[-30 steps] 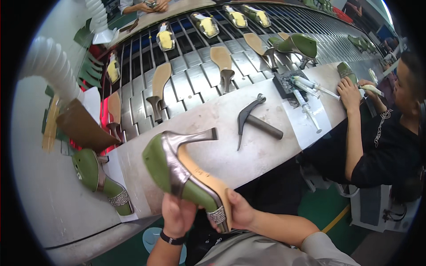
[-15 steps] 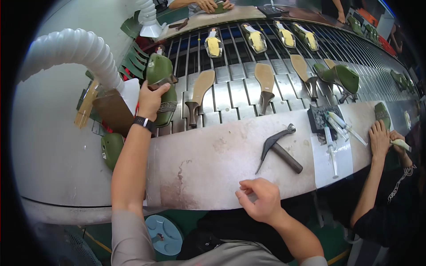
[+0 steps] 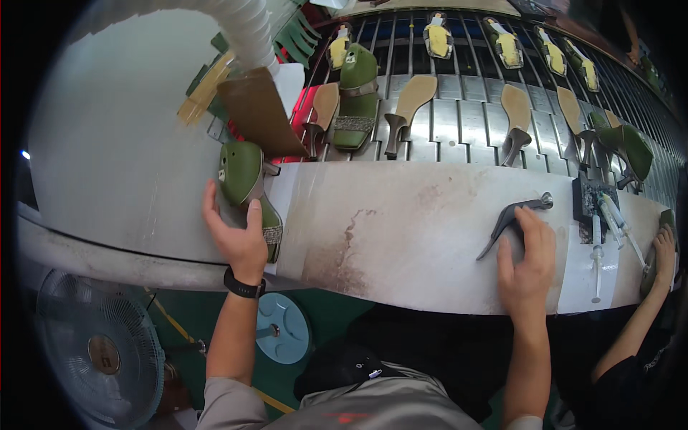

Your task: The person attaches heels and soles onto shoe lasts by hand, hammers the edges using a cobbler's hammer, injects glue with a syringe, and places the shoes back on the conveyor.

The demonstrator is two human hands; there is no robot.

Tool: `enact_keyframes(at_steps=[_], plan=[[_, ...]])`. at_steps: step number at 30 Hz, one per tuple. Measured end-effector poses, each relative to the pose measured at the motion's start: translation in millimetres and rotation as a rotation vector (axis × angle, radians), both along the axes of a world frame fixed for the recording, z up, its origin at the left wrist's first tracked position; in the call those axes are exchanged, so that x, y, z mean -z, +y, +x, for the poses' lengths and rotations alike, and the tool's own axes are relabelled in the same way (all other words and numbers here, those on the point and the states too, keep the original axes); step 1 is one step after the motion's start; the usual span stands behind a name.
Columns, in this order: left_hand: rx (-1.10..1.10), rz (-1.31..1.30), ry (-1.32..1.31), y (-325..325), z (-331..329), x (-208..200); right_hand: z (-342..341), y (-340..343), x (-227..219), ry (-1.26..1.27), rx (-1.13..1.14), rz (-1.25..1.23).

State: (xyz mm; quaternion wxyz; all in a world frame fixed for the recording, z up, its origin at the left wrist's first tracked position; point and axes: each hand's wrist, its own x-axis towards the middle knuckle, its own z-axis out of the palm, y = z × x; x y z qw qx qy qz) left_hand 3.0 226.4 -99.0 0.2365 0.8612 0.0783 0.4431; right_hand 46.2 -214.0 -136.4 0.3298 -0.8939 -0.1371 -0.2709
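My left hand (image 3: 240,242) is at a green shoe last (image 3: 242,168) wearing a strappy sandal, at the bench's left end. Its thumb and fingers are spread on either side of the last; I cannot tell whether they press on it. Over a hammer (image 3: 505,218) with a curved dark head, my right hand (image 3: 529,261) has its thumb and fingers apart. The hammer's head lies on the bench, while its handle is hidden by the hand. Another green last with a sandal (image 3: 356,97) rests on the metal conveyor beyond the bench.
Heeled sole pieces (image 3: 416,97) and yellow-padded shoe parts (image 3: 438,39) line the conveyor (image 3: 451,140). Syringes (image 3: 597,254) lie by a dark block (image 3: 584,193) at the right, near a co-worker's hand (image 3: 665,258). A brown board (image 3: 258,115) stands at the left, below a white hose (image 3: 244,32).
My left hand has let go of the last now on the conveyor and come to the one at the bench's left end. My right hand has moved over the hammer. The view has turned left.
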Motion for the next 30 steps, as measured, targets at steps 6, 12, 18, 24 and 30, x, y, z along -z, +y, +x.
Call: enact_keyframes(at_steps=[6, 12, 18, 24, 30], plan=[[-0.093, -0.309, 0.276, 36, 7, 21, 9, 13, 7, 0.034, 0.052, -0.155], [0.475, -1.156, 0.313, -20, -11, 18, -35, -7, 5, 0.064, 0.065, -0.219], [0.894, -1.438, 0.556, -123, -45, 31, -115, 11, -9, 0.234, -0.209, 0.276], [0.880, -1.311, 0.619, -146, -39, 39, -164, 48, 0, 0.683, -0.352, 1.061], [0.840, -1.333, 0.657, -145, -41, 41, -165, 69, 7, 0.594, -0.369, 1.100]])
